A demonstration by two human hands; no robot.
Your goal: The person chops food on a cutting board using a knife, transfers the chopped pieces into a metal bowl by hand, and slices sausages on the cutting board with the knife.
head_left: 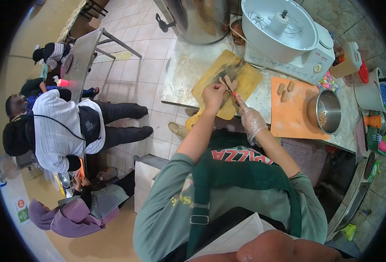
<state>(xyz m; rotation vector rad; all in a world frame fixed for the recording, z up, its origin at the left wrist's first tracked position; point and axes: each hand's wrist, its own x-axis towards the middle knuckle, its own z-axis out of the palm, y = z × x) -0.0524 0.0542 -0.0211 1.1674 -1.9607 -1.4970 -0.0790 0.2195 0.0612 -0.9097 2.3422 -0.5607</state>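
My left hand (214, 96) is bare, its fingers closed in a pinch at the near part of the yellow wooden cutting board (249, 75). What it pinches is mostly hidden by the fingers. In a clear plastic glove, my right hand (252, 121) grips a knife (234, 94) with red near its handle; the blade angles up toward my left fingertips. Brown sausage pieces (233, 85) lie on the board by the blade. On an orange cutting mat (284, 120) to the right rest several more short sausage pieces (284, 95).
A steel bowl (335, 114) with small chopped bits inside stands on the orange mat. Behind the boards are a white mixer (284, 52) and a large metal urn (199, 22). Bottles (349, 61) stand at the right. To the left, several people work at another table (81, 56).
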